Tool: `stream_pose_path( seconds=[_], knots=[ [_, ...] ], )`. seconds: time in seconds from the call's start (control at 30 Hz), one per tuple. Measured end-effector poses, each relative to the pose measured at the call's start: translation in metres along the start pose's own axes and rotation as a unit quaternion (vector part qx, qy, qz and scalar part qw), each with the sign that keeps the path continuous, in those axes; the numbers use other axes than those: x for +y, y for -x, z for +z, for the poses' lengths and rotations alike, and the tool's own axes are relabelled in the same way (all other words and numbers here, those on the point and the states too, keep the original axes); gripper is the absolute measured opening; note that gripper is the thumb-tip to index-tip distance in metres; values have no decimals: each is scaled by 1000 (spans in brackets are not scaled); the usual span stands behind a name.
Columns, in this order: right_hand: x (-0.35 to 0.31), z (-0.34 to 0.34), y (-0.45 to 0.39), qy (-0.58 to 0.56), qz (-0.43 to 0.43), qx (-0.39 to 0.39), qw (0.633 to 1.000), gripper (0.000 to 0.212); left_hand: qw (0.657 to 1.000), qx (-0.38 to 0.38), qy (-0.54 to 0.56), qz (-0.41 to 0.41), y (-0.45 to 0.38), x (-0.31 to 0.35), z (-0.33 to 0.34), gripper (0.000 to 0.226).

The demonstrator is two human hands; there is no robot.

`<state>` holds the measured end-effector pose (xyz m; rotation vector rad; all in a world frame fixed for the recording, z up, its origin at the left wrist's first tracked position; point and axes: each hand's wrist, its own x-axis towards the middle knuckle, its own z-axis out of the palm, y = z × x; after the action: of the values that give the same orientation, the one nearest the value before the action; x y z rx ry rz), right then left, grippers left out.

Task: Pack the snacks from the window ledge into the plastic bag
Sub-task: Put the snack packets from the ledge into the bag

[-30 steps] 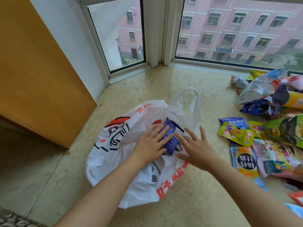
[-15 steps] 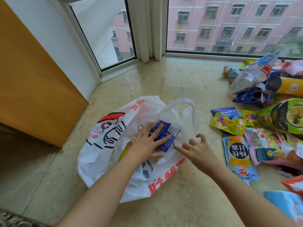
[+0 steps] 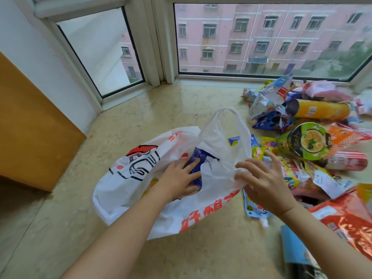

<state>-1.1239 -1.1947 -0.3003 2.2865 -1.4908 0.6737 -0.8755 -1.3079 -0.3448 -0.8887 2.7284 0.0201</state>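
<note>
A white plastic bag with red and black print lies on the marble window ledge, its mouth toward the right. My left hand reaches into the mouth and presses straight fingers on a dark blue snack packet, which the plastic half covers. My right hand pinches the bag's rim at the right of the opening and holds it up. One bag handle stands up behind. Several snack packets lie in a heap just right of my right hand.
In the heap are an orange tube, a green noodle cup, a red can and a red packet. A small blue wrapper lies by the handle. A wooden panel stands left; window glass bounds the back.
My right hand moved in from beside the bag and took hold of its rim, raising it. My left hand slid the blue packet further into the mouth.
</note>
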Motion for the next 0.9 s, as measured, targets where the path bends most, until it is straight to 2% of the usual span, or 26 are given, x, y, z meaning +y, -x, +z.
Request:
stream_pose_path(
  seconds=[0.03, 0.1, 0.2, 0.3, 0.33, 0.4, 0.43, 0.5, 0.57, 0.63, 0.7, 0.8, 0.9],
  knots=[
    [2, -2, 5, -15, -4, -25, 1000, 13, 999, 31, -3, 16, -1, 3, -7, 51],
    [0, -6, 10, -49, -3, -64, 997, 18, 996, 77, -37, 21, -2, 6, -17, 54],
    [-8, -7, 4, -94, 1, -71, 993, 26, 985, 152, -79, -38, -2, -4, -27, 65],
    [-19, -1, -6, -95, 16, -72, 993, 26, 973, 206, -88, -57, -2, -6, -35, 60],
    [-22, 1, -9, -79, 40, -97, 991, 32, 972, 215, -75, -54, -3, -1, -36, 57],
    [-29, 3, -15, -45, 94, -215, 971, 62, 970, 235, -52, -27, -4, 12, -35, 51],
    [-33, 5, -17, -33, 112, -289, 950, 75, 972, 230, -51, -12, -6, 19, -29, 49],
    [-39, 9, -15, -30, 121, -404, 906, 85, 985, 165, -59, -13, -6, 28, -22, 56],
    [-40, 6, -14, -57, 120, -441, 887, 74, 994, 69, -66, -58, -5, 26, -15, 69],
    [-37, -1, -7, -127, 102, -422, 892, 43, 993, -20, -44, -107, -3, 17, -11, 73],
    [-32, -8, 10, -201, 47, -339, 918, 14, 991, -47, -38, -123, 0, 12, -11, 74],
    [-29, -19, 39, -226, -58, -234, 944, 26, 991, -49, -20, -122, 1, 16, -17, 72],
    [-30, -30, 66, -226, -103, -165, 954, 28, 996, -15, 17, -92, 0, 30, -28, 66]
  ],
)
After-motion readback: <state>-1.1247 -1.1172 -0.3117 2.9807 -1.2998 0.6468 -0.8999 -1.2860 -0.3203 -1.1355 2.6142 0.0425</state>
